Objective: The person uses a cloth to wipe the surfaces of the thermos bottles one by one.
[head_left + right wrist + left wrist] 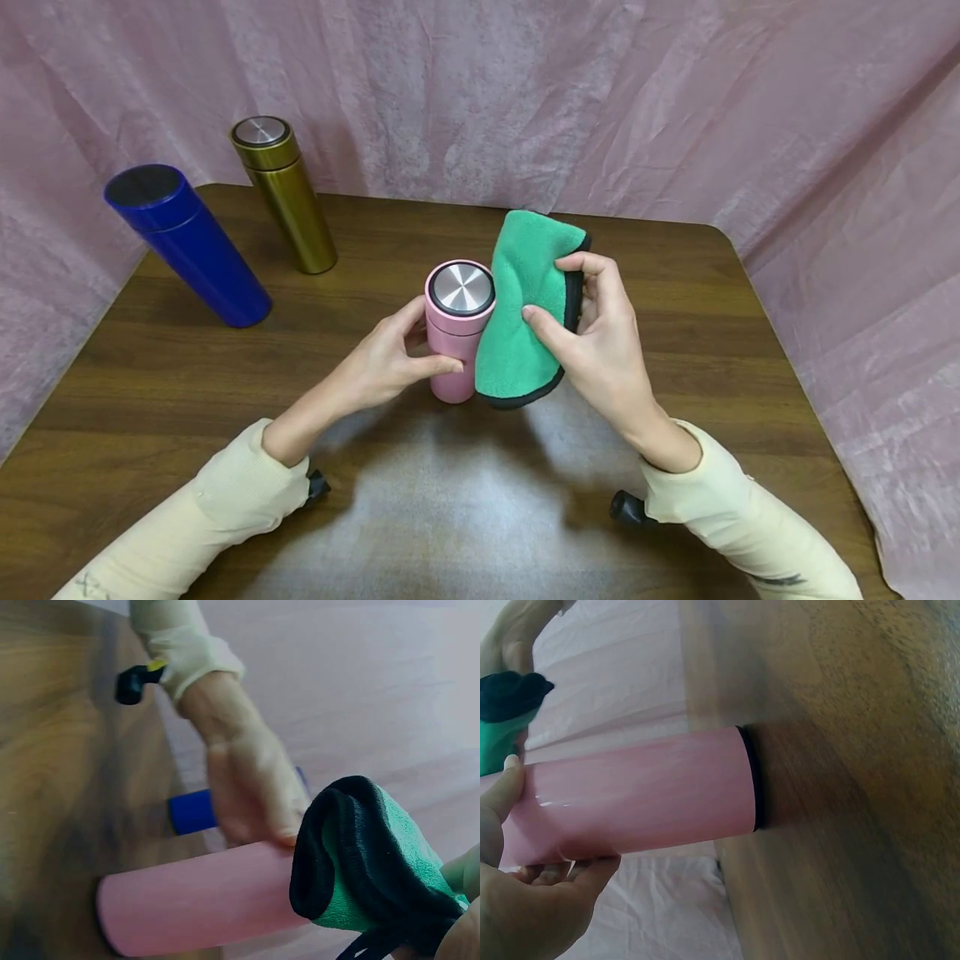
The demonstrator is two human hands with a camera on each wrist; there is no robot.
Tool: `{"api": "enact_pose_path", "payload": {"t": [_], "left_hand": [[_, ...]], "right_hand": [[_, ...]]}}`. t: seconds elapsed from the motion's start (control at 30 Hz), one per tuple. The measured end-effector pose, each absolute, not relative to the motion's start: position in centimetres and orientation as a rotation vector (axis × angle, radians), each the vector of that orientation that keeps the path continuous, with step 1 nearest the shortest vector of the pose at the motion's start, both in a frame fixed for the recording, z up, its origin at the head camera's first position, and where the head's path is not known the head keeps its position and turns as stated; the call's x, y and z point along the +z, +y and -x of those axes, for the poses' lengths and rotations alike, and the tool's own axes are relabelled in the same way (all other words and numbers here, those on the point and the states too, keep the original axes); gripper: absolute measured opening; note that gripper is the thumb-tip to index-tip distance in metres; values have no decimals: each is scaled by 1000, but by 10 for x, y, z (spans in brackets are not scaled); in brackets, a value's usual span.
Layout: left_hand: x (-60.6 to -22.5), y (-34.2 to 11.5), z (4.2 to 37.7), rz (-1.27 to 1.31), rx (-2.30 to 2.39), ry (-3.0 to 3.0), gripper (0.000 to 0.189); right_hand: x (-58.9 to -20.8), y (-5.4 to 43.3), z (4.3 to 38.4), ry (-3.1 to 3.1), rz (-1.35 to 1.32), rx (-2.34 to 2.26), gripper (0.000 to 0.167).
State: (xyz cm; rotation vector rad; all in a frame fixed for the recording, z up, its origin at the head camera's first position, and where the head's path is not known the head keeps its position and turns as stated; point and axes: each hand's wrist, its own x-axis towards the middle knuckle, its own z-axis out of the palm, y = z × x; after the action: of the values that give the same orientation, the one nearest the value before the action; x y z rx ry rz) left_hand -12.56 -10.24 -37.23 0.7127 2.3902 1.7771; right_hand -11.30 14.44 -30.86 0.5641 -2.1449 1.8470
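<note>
A pink thermos bottle (453, 350) with a shiny metal disc on its lid stands upright near the middle of the table. My left hand (390, 348) grips its side, thumb across the front and fingers behind. In the left wrist view the bottle's black base (751, 778) shows close to the wood. The right hand (606, 337) pinches a folded green cloth (525, 308) with black edging, thumb on the near face. That cloth lies against the bottle's right side, overlapping the lid's edge. Its folded layers (352, 847) show in the right wrist view.
To the left stand a blue bottle (198, 250) with a dark top and, behind it, a gold bottle (296, 208) with a metal-topped lid. The brown wooden table (675, 292) ends at pink curtains (480, 100) at the back and sides.
</note>
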Motion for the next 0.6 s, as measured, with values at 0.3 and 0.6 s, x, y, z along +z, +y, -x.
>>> {"api": "enact_pose_path", "payload": {"t": [0.3, 0.6], "left_hand": [[-373, -102, 125, -701, 1763, 2403, 70], [-371, -102, 125, -693, 1761, 2392, 71]], "right_hand": [[-353, 143, 117, -2397, -463, 1790, 51], [-388, 142, 124, -2622, -430, 1541, 49]]}}
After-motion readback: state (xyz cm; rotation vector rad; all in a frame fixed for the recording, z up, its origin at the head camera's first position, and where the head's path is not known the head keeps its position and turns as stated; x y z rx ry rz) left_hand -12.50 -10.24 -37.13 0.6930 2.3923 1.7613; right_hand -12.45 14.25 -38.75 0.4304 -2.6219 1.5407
